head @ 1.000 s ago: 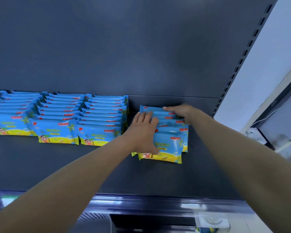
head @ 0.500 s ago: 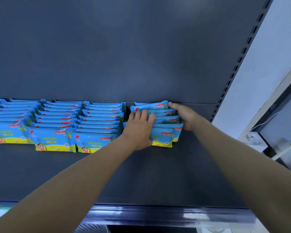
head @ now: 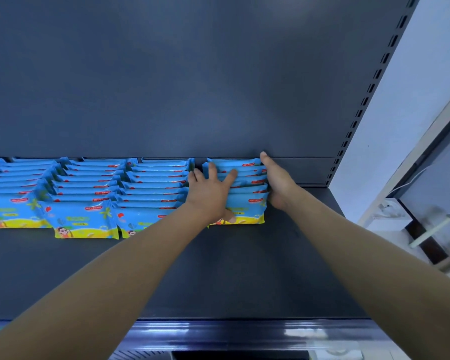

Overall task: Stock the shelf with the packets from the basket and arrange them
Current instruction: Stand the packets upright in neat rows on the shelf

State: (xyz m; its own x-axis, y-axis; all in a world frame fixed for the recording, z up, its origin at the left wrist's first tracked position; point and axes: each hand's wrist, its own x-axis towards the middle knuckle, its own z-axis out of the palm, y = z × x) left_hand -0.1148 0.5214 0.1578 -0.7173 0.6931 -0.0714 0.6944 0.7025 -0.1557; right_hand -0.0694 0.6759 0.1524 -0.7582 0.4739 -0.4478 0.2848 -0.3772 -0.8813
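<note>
Arranging step, I judge: the left hand [head: 210, 194] presses spread fingers on the last row [head: 247, 201], the right hand [head: 276, 181] lies flat along its side; next, level its front with the other rows [head: 151, 194].

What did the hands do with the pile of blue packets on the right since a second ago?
They pushed the right pile of packets back along the shelf toward the back wall, level with the other rows. The left hand now presses on top, fingers spread; the right hand lies flat against its right side. The other rows stayed put.
</note>
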